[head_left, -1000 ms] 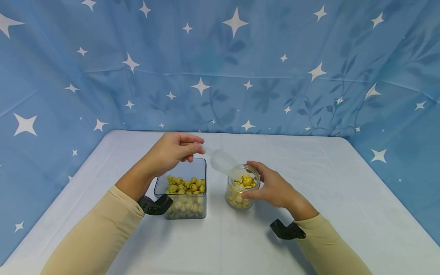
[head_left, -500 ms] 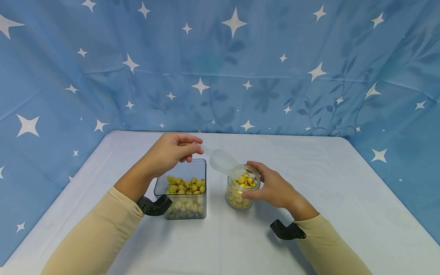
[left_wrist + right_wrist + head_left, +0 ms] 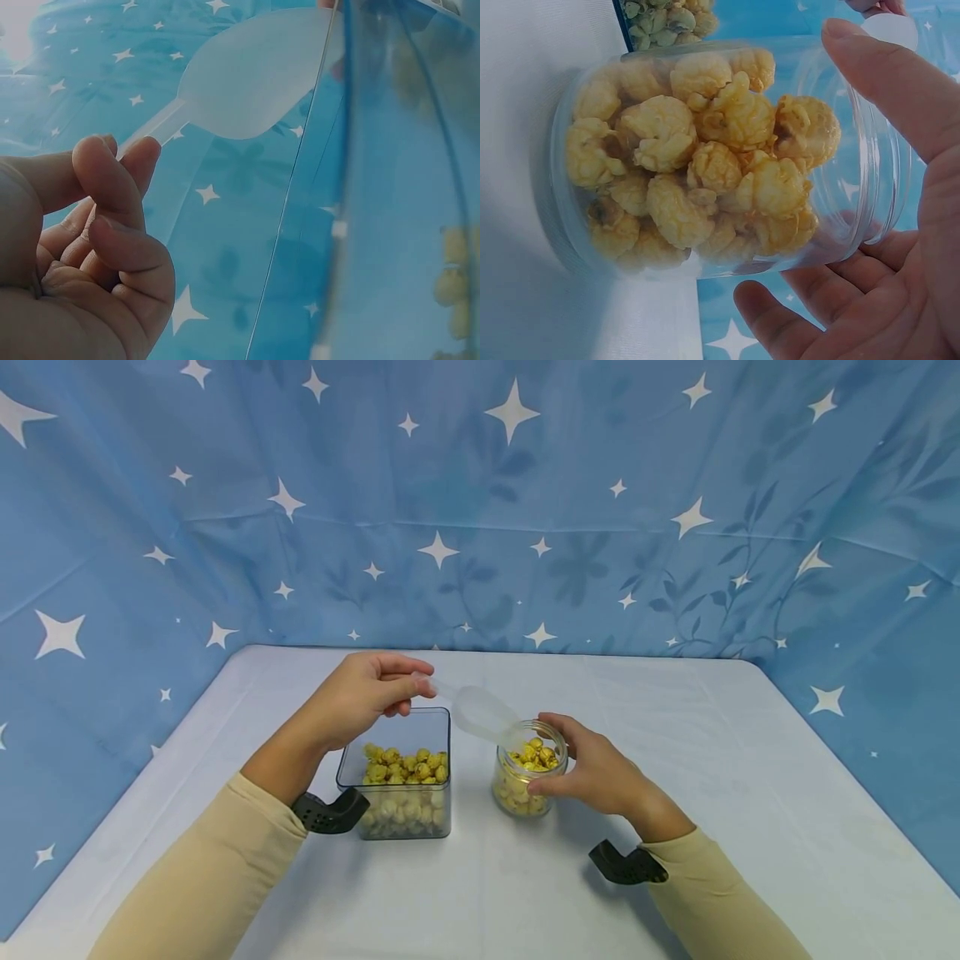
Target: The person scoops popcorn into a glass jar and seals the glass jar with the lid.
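My left hand (image 3: pixel 371 693) pinches the handle of a translucent white scoop (image 3: pixel 480 712) between thumb and fingers. The scoop's bowl tilts down to the right, its tip at the mouth of a clear glass jar (image 3: pixel 525 793). Yellow popcorn (image 3: pixel 705 157) fills much of the jar in the right wrist view. My right hand (image 3: pixel 600 772) grips the jar near its rim, thumb on the near side and fingers round the far side. In the left wrist view the scoop (image 3: pixel 247 71) looks bare of popcorn.
A clear square container (image 3: pixel 405 835) with more popcorn (image 3: pixel 405 767) stands left of the jar, below my left hand. Both stand on a white-covered table (image 3: pixel 480 902). A blue curtain with stars (image 3: pixel 480 510) hangs behind the table.
My left hand and the scoop have drifted slightly left. Popcorn that lay at the scoop's tip a second ago is now down in the jar. The right hand and jar stay put.
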{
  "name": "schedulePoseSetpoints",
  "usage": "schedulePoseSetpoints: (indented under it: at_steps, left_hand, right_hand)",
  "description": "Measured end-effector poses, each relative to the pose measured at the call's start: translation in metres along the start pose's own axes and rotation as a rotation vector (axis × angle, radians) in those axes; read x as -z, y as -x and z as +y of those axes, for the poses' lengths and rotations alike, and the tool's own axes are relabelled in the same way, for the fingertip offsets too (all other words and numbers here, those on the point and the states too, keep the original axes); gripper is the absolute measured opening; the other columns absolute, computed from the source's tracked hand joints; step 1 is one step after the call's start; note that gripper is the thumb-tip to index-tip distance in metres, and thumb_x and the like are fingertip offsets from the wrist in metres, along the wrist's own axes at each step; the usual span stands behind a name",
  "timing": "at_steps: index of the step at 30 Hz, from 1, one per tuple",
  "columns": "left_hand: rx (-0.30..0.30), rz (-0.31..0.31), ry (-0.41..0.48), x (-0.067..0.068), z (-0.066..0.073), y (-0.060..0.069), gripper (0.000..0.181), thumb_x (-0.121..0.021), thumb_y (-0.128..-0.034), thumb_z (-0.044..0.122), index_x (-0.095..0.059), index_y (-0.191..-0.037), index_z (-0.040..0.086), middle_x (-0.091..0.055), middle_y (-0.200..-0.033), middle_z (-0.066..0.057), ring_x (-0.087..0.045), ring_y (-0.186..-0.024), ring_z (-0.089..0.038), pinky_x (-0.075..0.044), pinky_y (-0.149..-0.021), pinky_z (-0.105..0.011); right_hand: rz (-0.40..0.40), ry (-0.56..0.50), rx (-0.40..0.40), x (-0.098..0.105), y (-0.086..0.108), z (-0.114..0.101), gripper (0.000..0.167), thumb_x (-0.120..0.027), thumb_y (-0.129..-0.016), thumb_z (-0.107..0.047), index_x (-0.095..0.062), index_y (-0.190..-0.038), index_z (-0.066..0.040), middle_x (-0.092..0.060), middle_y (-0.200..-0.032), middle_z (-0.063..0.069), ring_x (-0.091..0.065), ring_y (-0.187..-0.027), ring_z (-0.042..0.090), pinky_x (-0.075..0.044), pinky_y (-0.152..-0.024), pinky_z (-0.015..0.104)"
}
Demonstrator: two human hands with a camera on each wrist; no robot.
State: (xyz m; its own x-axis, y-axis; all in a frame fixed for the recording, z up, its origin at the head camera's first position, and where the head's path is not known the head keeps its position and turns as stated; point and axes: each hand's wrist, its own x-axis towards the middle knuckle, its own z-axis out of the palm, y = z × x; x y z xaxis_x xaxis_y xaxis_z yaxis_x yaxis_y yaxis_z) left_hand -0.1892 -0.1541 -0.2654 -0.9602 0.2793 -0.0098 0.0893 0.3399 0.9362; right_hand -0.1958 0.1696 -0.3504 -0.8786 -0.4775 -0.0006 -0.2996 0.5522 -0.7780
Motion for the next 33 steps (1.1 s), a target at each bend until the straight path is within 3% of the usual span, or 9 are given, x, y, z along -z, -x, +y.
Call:
schedulePoseSetpoints:
  at_steps: [10, 24, 33]
  left_hand:
    - [0.007, 0.020, -0.012, 0.008, -0.006, 0.007, 0.033, -0.058, -0.1036, 0.016, -0.061, -0.132, 0.000, -0.070, -0.108, -0.011, -0.055, -0.074, -0.017, -0.045, -0.068, -0.026]
    - [0.013, 0.075, 0.010, 0.028, -0.012, 0.030, 0.037, -0.058, -0.1039, 0.017, -0.058, -0.135, -0.003, -0.069, -0.107, -0.008, -0.056, -0.073, -0.013, -0.049, -0.073, -0.026]
    - [-0.037, 0.120, -0.028, 0.044, -0.011, 0.043, 0.040, -0.057, -0.1045, 0.019, -0.056, -0.137, -0.005, -0.070, -0.102, 0.001, -0.056, -0.072, -0.012, -0.049, -0.071, -0.024]
  right_hand:
    - [-0.003, 0.000, -0.003, -0.001, 0.000, 0.000, 0.096, -0.086, -0.079, -0.036, -0.035, -0.153, -0.004, -0.048, -0.146, 0.015, -0.046, -0.131, 0.046, -0.042, -0.102, 0.059]
    - [0.007, 0.029, -0.008, -0.001, 0.001, 0.000, 0.096, -0.086, -0.079, -0.039, -0.035, -0.153, -0.005, -0.048, -0.146, 0.015, -0.048, -0.129, 0.045, -0.042, -0.102, 0.060]
    - [0.009, 0.016, 0.005, -0.002, 0.001, 0.002, 0.095, -0.086, -0.079, -0.037, -0.036, -0.152, -0.004, -0.048, -0.146, 0.014, -0.048, -0.129, 0.045, -0.042, -0.102, 0.059]
